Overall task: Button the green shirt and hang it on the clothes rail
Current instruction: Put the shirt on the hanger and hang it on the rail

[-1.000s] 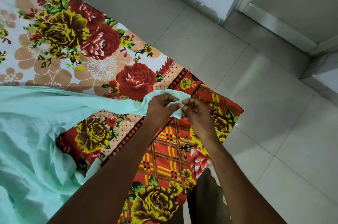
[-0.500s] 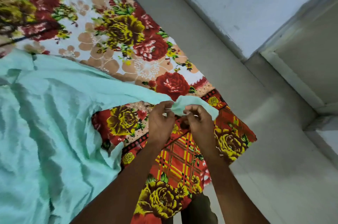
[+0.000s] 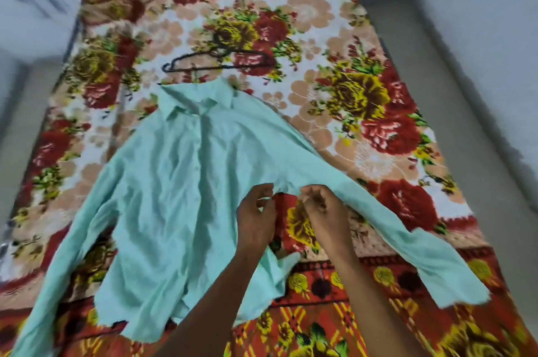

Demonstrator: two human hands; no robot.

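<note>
One bed with a flowered bedsheet (image 3: 364, 112) carries one green shirt (image 3: 174, 187), spread front-up, collar far. One black hanger (image 3: 215, 61) lies beyond the collar. Two hands: left hand (image 3: 256, 216) and right hand (image 3: 326, 211), fingers curled, grip unclear through blur. No writing readable.

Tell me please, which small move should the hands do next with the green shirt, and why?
Probably reach forward for the black hanger. The green shirt lies spread flat on the floral bedsheet, its front looks closed, and the hanger lies just beyond the collar. The left hand and right hand hover curled near the sleeve; whether they pinch cloth is unclear.
</note>
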